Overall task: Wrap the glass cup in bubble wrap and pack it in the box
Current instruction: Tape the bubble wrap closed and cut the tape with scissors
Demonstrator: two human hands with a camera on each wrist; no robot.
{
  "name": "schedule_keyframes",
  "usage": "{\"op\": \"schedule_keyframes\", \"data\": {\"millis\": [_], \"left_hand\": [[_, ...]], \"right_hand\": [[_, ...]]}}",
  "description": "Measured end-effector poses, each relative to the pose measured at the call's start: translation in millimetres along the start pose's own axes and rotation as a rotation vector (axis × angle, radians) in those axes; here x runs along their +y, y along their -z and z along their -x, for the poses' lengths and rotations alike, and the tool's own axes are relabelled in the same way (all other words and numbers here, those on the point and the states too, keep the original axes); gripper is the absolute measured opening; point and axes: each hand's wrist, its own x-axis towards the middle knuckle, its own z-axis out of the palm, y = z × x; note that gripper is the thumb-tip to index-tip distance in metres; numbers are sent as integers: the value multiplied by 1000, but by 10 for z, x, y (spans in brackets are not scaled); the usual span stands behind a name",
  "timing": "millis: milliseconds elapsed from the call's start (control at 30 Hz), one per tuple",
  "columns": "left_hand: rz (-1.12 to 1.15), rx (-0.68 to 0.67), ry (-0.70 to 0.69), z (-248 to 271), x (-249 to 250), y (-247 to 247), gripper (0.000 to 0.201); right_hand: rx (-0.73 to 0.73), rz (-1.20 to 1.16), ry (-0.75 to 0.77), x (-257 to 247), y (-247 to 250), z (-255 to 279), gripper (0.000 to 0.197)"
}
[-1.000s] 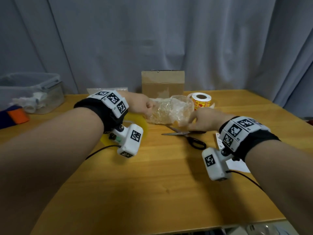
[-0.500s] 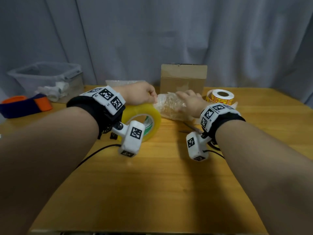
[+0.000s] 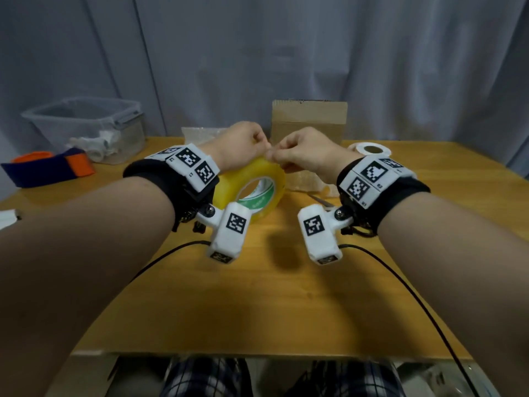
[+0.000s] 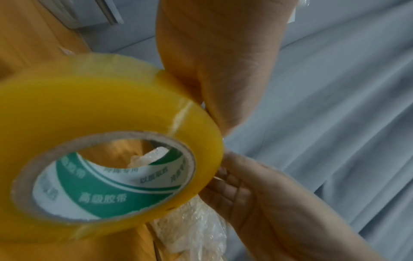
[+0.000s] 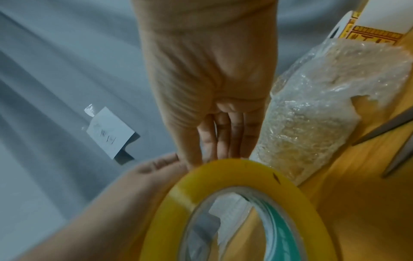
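Head view shows the left hand [image 3: 242,147] gripping one big round roll of yellow sticky tape [image 3: 252,186], held up on its edge above the wooden table [image 3: 272,305]. The right hand [image 3: 303,153] pinches at the top of the roll, so both hands meet there. The tape end is too thin to see. The glass cup wrapped in clear bubble wrap [image 5: 317,109] lies behind the roll, mostly hidden. One brown cardboard box [image 3: 309,121] stands at the far edge. One pair of scissors [image 5: 388,141] is cut off. One white sticker roll [image 3: 369,149] sits far right.
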Motion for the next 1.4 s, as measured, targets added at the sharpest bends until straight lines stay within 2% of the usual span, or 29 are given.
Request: {"op": "schedule_keyframes", "data": {"millis": [133,267,367,533,567,667,700,767,833,1067,1267,1400], "left_hand": [[55,-59,47,93,44,-8,16],[205,-112,106,173,-24,-32,25],[289,-95,64,231,-25,-32,22],[426,-106,44,340,-1,-48,12],[437,-103,58,356,4,-54,12],[410,-77,76,364,34,-77,17],[405,-63,74,364,51,-88,17],[386,-37,65,365,75,-124,17],[360,-16,32,376,76,-160,17],[238,54,-85,427,49,-225,18],[107,69,-127,544,94,-280,21],[18,52,-53,583,195,-334,57]], "right_hand": [[131,-4,22,-15,-82,12,23],[249,268,124,-76,-108,70,20],[298,365,223,-185,-94,146,15],[288,251,192,-143,-58,257,18],[300,230,182,-133,-59,282,22],[300,20,108,-107,-8,331,59],[280,-28,118,-106,6,342,55],[260,8,185,-108,-13,367,29],[270,35,217,-93,-52,395,13],[294,12,194,-1,-119,411,25],[351,287,175,46,-107,382,16],[449,476,218,45,-80,322,16]]}}
